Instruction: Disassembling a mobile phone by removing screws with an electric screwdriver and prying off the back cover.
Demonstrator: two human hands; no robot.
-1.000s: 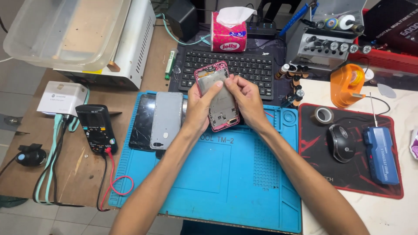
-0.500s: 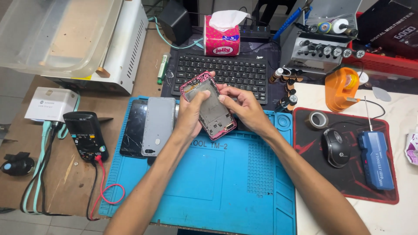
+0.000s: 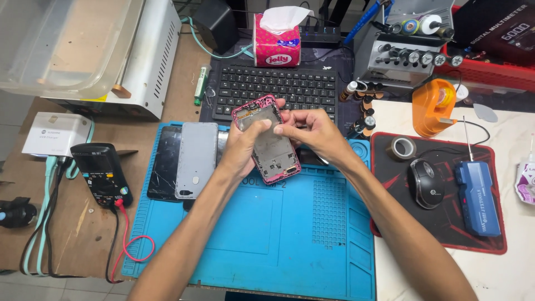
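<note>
Phone frame: pink-edged frame (image 3: 267, 139), grey inside, tilted, held above the top edge of the blue mat (image 3: 290, 239), centre of the picture, just below the keyboard (image 3: 276, 86).
Left hand: left hand (image 3: 241, 149) grips the frame's left side; thumb lies across its inner face, fingers hidden behind it.
Right hand: right hand (image 3: 312, 132) holds the frame's right edge; thumb and forefinger pinched together at the upper inner face, the other fingers curled behind.
Mat, left part: a cracked black phone (image 3: 165, 163) and a grey back cover (image 3: 196, 160) lie side by side, touching, just left of the left hand.
Left of the mat: black multimeter (image 3: 101, 174) with red and black leads on brown cardboard; white box (image 3: 56, 134) above it.
Upper left: white machine (image 3: 142, 56) with a clear plastic lid.
Top centre: pink tissue box (image 3: 277, 39) behind the keyboard.
Upper right: grey tool rack (image 3: 407, 53); orange tape dispenser (image 3: 433, 107) below it.
Right: red-and-black pad (image 3: 446, 223) carrying a tape roll (image 3: 403, 148), a black mouse (image 3: 426, 183) and a blue tool (image 3: 477, 198).
</note>
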